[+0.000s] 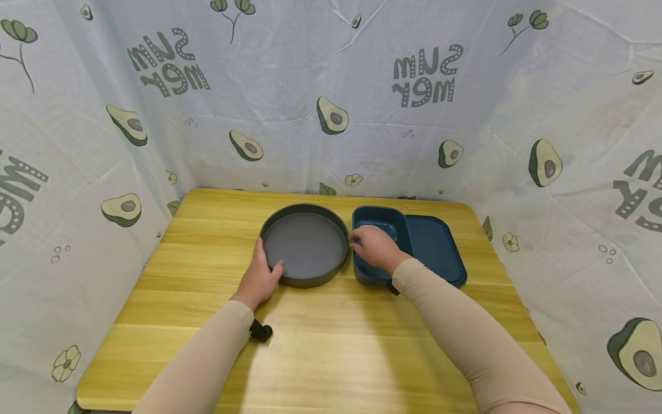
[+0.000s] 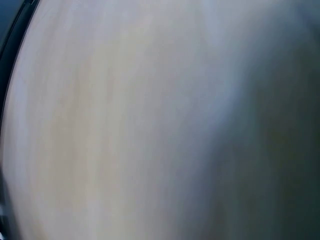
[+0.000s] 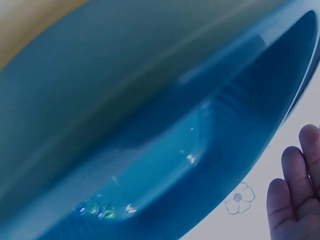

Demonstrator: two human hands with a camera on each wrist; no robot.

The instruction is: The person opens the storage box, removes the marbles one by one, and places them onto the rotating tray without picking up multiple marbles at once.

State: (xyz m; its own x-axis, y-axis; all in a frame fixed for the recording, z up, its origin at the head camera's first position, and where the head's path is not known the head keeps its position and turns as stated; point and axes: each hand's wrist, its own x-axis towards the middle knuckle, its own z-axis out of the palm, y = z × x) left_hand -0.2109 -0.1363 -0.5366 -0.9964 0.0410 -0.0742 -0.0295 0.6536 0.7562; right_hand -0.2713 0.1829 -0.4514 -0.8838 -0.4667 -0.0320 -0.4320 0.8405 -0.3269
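While the left hand (image 1: 258,279) grips the round grey pan (image 1: 305,247), the right hand (image 1: 376,247), nearer the blue box (image 1: 381,215), seemingly pinches a small greenish piece (image 1: 351,242) at the box's left edge (tiny, from where I stand); the pan lies just left of that pinch; beads (image 3: 94,208) sit inside the box.

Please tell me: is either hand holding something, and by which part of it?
The left hand holds the round grey pan by its near-left rim. Whether the right hand, over the blue container, pinches something small cannot be told.
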